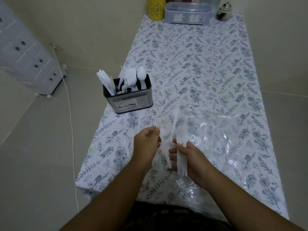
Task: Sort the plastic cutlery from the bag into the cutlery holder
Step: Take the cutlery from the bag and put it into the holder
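A metal cutlery holder (129, 99) stands at the table's left edge with white knives, forks and a spoon upright in its compartments. The clear plastic bag (215, 135) lies flat on the flowered cloth to the right. My right hand (191, 161) grips a bundle of white forks (181, 154), tines pointing away from me. My left hand (146, 144) pinches a single white fork (164, 147) just left of that bundle. A loose white spoon (175, 120) lies by the bag's edge, and another spoon (125, 142) lies left of my left hand.
The long table (208, 64) has a flowered cloth. At its far end stand a yellow cup (156, 8), a clear lidded box (187, 13) and a small ceramic jar (224, 11). A white drawer unit (25, 52) and a cable (70, 114) are on the floor at left.
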Action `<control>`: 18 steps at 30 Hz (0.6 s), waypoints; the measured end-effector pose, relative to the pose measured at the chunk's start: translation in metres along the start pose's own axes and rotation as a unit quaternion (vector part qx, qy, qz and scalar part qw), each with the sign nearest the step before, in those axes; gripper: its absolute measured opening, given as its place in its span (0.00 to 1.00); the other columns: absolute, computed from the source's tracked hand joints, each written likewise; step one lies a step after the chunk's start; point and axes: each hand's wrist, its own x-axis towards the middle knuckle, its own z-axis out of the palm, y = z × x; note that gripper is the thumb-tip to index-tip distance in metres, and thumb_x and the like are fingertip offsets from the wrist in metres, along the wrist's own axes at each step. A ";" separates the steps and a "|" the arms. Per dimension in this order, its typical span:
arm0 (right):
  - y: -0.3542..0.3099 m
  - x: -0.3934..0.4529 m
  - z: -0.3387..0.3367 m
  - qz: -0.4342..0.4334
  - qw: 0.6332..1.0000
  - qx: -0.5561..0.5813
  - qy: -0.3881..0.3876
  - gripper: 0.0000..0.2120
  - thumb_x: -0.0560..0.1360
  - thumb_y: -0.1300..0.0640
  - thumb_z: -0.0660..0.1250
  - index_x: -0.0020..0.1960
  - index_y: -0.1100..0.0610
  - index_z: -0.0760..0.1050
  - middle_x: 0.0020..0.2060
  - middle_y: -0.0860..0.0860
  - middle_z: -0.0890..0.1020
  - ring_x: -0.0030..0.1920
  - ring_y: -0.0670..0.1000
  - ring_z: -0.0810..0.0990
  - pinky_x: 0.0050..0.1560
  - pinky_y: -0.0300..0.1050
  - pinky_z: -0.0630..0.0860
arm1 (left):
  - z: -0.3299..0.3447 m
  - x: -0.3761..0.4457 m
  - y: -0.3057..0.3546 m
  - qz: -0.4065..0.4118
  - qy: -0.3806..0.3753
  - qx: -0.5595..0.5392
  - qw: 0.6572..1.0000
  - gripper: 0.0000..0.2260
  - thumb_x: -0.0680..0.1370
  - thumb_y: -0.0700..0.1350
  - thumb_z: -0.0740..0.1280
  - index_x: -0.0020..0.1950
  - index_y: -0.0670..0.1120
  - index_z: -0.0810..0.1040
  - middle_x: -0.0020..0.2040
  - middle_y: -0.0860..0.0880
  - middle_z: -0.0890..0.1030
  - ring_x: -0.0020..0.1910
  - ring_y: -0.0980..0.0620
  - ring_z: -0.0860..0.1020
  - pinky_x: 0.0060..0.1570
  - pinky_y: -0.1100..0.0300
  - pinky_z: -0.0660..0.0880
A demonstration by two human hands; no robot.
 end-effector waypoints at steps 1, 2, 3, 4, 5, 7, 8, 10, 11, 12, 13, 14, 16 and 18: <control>0.000 0.000 0.001 -0.002 1.000 -0.010 -0.001 0.12 0.84 0.57 0.60 0.64 0.56 0.77 0.46 0.58 0.84 0.41 0.56 0.85 0.41 0.54 0.81 | 0.001 -0.001 0.000 -0.004 -0.009 0.002 1.000 0.11 0.79 0.47 0.69 0.60 0.46 0.82 0.49 0.47 0.85 0.44 0.54 0.82 0.45 0.60 0.81; 0.000 0.000 0.002 -0.004 1.000 -0.018 -0.005 0.12 0.84 0.57 0.60 0.64 0.56 0.77 0.46 0.58 0.85 0.42 0.57 0.86 0.42 0.55 0.82 | 0.004 -0.003 -0.001 -0.006 -0.019 0.008 1.000 0.11 0.80 0.46 0.69 0.60 0.46 0.82 0.47 0.48 0.85 0.42 0.54 0.82 0.43 0.62 0.80; 0.001 -0.001 0.004 -0.003 1.000 -0.024 -0.012 0.12 0.85 0.56 0.59 0.63 0.57 0.77 0.47 0.58 0.86 0.44 0.57 0.86 0.43 0.55 0.82 | 0.007 -0.007 -0.002 -0.007 -0.028 0.014 0.999 0.10 0.80 0.46 0.69 0.60 0.46 0.82 0.46 0.48 0.85 0.41 0.55 0.82 0.40 0.63 0.79; 0.001 -0.001 0.006 -0.001 0.999 -0.033 -0.020 0.12 0.85 0.54 0.59 0.63 0.57 0.76 0.48 0.58 0.86 0.46 0.58 0.86 0.43 0.55 0.82 | 0.010 -0.011 -0.004 -0.009 -0.036 0.017 0.999 0.10 0.80 0.46 0.69 0.59 0.47 0.82 0.46 0.49 0.85 0.40 0.55 0.82 0.38 0.64 0.79; 0.002 -0.002 0.007 0.003 0.999 -0.044 -0.027 0.13 0.85 0.52 0.59 0.63 0.58 0.75 0.50 0.59 0.86 0.47 0.58 0.85 0.44 0.55 0.81 | 0.013 -0.014 -0.006 -0.013 -0.043 0.014 0.999 0.09 0.80 0.46 0.69 0.59 0.47 0.82 0.46 0.49 0.86 0.39 0.55 0.83 0.36 0.64 0.79; 0.004 -0.001 0.009 0.010 0.997 -0.065 -0.031 0.15 0.85 0.48 0.58 0.62 0.58 0.75 0.53 0.61 0.85 0.50 0.60 0.84 0.43 0.55 0.80 | 0.018 -0.019 -0.009 -0.020 -0.052 -0.004 0.998 0.08 0.80 0.46 0.69 0.57 0.47 0.83 0.47 0.52 0.85 0.37 0.56 0.84 0.32 0.63 0.79; 0.005 0.000 0.009 0.012 0.997 -0.067 -0.030 0.15 0.85 0.48 0.58 0.60 0.58 0.75 0.54 0.62 0.85 0.49 0.60 0.83 0.42 0.54 0.79 | 0.018 -0.020 -0.011 -0.014 -0.048 -0.005 0.999 0.08 0.80 0.46 0.69 0.58 0.47 0.83 0.47 0.53 0.85 0.38 0.57 0.85 0.33 0.63 0.80; 0.006 0.001 0.009 0.011 0.998 -0.058 -0.025 0.14 0.84 0.50 0.58 0.57 0.59 0.76 0.51 0.62 0.84 0.46 0.59 0.80 0.41 0.54 0.76 | 0.018 -0.019 -0.014 0.018 -0.034 0.012 0.999 0.09 0.79 0.46 0.70 0.58 0.47 0.83 0.48 0.52 0.85 0.43 0.55 0.85 0.37 0.61 0.82; 0.006 0.001 0.010 0.010 0.998 -0.056 -0.023 0.13 0.84 0.52 0.58 0.56 0.60 0.75 0.48 0.61 0.83 0.44 0.58 0.78 0.41 0.53 0.75 | 0.018 -0.019 -0.015 0.037 -0.027 0.028 0.999 0.08 0.79 0.46 0.70 0.57 0.47 0.83 0.47 0.50 0.85 0.44 0.53 0.85 0.39 0.60 0.82; 0.006 0.001 0.010 0.007 0.998 -0.063 -0.023 0.12 0.84 0.53 0.58 0.55 0.60 0.75 0.45 0.59 0.82 0.42 0.57 0.78 0.41 0.53 0.74 | 0.018 -0.020 -0.016 0.053 -0.018 0.045 0.997 0.07 0.78 0.46 0.71 0.55 0.48 0.82 0.45 0.49 0.85 0.43 0.51 0.85 0.38 0.58 0.82; 0.006 0.001 0.011 0.003 0.997 -0.078 -0.021 0.11 0.84 0.53 0.59 0.53 0.60 0.74 0.43 0.57 0.81 0.41 0.55 0.78 0.41 0.53 0.74 | 0.018 -0.021 -0.015 0.067 -0.008 0.064 0.996 0.06 0.77 0.47 0.72 0.51 0.48 0.80 0.43 0.48 0.85 0.42 0.50 0.85 0.38 0.57 0.83; 0.006 0.000 0.011 -0.004 0.995 -0.099 -0.017 0.10 0.84 0.53 0.59 0.51 0.59 0.74 0.40 0.56 0.81 0.39 0.54 0.78 0.41 0.53 0.74 | 0.018 -0.020 -0.016 0.078 -0.004 0.081 0.994 0.06 0.77 0.49 0.72 0.48 0.48 0.79 0.42 0.48 0.84 0.41 0.50 0.85 0.39 0.54 0.83; 0.005 0.000 0.011 -0.019 0.990 -0.143 -0.005 0.11 0.84 0.53 0.59 0.47 0.57 0.74 0.39 0.54 0.81 0.38 0.52 0.79 0.41 0.51 0.76 | 0.016 -0.020 -0.016 0.083 -0.030 0.110 0.990 0.10 0.78 0.53 0.70 0.44 0.47 0.79 0.39 0.49 0.84 0.39 0.51 0.84 0.44 0.49 0.83; 0.003 -0.001 0.011 -0.029 0.984 -0.176 0.005 0.11 0.85 0.51 0.59 0.47 0.54 0.74 0.40 0.52 0.82 0.40 0.53 0.78 0.41 0.50 0.77 | 0.013 -0.021 -0.013 0.065 -0.070 0.115 0.989 0.10 0.76 0.54 0.71 0.43 0.48 0.81 0.39 0.50 0.85 0.40 0.52 0.85 0.47 0.47 0.83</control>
